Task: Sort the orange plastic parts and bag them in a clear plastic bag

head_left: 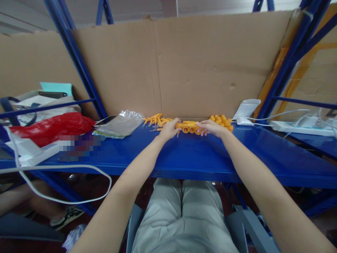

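Note:
Over the far part of the blue shelf, my left hand (pixel 169 130) is closed on a small yellow plastic piece (pixel 179 125), with a short metal chain (pixel 178 134) hanging just below. My right hand (pixel 212 127) has its thumb and fingers bent together at the right end of yellow plastic, beside several round, hollow yellow parts (pixel 185 130). Its exact grip is too small to make out. Left of my hands lie several yellow pieces with chains (pixel 155 120). A cluster of yellow knobbly parts (pixel 223 121) sits behind my right hand.
A blue shelf (pixel 192 154) runs across, backed by a cardboard sheet (pixel 195 66). Clear plastic bags (pixel 122 124) and a red bag (pixel 55 126) lie left. A white cable (pixel 79 167) loops over the front edge. A power strip (pixel 302 128) lies right. Another person's leg shows lower left.

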### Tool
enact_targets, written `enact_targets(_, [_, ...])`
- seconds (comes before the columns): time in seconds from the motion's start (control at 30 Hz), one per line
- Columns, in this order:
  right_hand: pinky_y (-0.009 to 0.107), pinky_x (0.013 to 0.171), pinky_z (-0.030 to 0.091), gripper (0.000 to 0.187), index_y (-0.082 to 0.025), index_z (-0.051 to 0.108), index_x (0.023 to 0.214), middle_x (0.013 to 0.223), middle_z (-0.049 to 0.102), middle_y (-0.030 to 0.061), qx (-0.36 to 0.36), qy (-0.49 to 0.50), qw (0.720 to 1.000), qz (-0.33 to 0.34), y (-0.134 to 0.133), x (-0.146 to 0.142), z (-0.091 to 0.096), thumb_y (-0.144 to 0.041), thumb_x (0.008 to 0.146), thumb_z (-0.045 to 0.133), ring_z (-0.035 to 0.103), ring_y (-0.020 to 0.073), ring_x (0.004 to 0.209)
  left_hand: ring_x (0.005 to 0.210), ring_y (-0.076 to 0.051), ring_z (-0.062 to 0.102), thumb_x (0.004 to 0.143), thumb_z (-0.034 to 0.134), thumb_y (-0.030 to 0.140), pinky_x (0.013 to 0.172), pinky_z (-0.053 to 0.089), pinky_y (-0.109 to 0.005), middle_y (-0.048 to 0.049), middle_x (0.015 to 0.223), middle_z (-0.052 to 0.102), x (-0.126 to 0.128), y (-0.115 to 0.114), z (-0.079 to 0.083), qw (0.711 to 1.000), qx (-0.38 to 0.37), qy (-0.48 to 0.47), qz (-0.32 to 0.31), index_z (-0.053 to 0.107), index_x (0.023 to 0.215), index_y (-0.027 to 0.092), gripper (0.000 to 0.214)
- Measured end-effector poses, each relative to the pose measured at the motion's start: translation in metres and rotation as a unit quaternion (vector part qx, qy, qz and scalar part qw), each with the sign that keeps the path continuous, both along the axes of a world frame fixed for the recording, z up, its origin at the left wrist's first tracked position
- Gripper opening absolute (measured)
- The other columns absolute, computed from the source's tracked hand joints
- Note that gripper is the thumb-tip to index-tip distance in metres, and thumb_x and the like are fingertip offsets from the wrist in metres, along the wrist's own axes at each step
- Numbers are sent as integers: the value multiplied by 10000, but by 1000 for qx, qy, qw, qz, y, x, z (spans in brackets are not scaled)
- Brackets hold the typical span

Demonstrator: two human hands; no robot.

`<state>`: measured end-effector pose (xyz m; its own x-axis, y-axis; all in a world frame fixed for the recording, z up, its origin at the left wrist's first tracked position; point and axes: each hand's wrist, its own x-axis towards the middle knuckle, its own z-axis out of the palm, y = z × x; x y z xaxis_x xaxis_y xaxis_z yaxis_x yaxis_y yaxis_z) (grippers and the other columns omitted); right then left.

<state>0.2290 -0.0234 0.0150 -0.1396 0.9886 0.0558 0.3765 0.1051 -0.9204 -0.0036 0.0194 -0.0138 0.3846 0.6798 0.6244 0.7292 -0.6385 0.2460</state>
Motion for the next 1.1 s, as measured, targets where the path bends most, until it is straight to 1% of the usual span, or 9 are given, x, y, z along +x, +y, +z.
enact_targets(0.1, [210,460,388,412,-175,622,749,723,729,102,-6,13,1000,-8,2,0,-1,-568,863,667,598,121,499,882,-207,668,824,689,167,801,478,-291,-16,909,714,0,1,0,1000,0,-1,-1,604,1035,207,231])
enact_targets(0.2, [232,467,393,438,-181,628,783,723,732,116,-15,38,998,-38,6,2,-3,-596,912,571,603,143,498,887,-208,670,827,694,184,809,487,-295,-11,919,715,0,2,-1,1000,0,-2,-2,600,1027,218,224])
enact_targets(0.27, [245,480,405,435,-177,640,806,718,730,122,-15,41,998,-55,8,3,-3,-584,928,546,604,151,499,889,-209,670,829,694,194,817,492,-300,-10,918,715,-1,3,-1,1000,2,-1,-1,596,1025,221,221])
enact_targets(0.37, [228,477,405,382,-172,647,805,739,736,115,5,25,999,-42,8,5,-4,-535,915,602,608,137,508,901,-211,674,831,690,197,831,497,-306,-13,929,716,-2,3,-1,1000,0,-2,0,592,1027,220,220])
enact_targets(0.5, [194,454,386,337,-165,626,737,711,723,84,22,-5,999,-25,5,4,-2,-449,918,636,591,100,494,911,-216,682,836,666,171,830,504,-311,-33,959,717,-2,1,1,1000,-8,-11,8,585,1056,210,238])
enact_targets(0.63, [186,465,396,252,-165,600,697,671,699,55,25,-23,999,-25,4,1,-1,-298,899,670,591,88,504,887,-235,689,850,622,151,820,517,-339,-57,927,706,-2,-3,4,999,-24,-14,26,541,1196,183,357])
enact_targets(0.73, [180,482,404,219,-171,588,688,665,693,34,30,-28,999,-25,3,-2,0,-233,877,679,597,82,519,882,-245,694,859,598,159,830,529,-364,-69,935,699,-2,-4,5,998,-36,-30,33,479,1290,172,448])
enact_targets(0.9, [165,493,405,234,-173,565,663,591,658,-5,32,-9,999,-34,-1,-10,2,-145,883,641,574,66,491,1035,-267,673,841,588,141,945,515,-407,-104,1103,686,0,2,6,997,-19,-65,36,429,1354,188,539])
enact_targets(1.1, [164,474,415,295,-165,550,630,528,624,-18,29,21,998,-58,-3,-19,3,-41,898,544,546,62,442,1219,-252,592,827,509,57,1052,472,-414,-117,1326,606,12,21,16,999,-6,-36,28,461,1375,210,571])
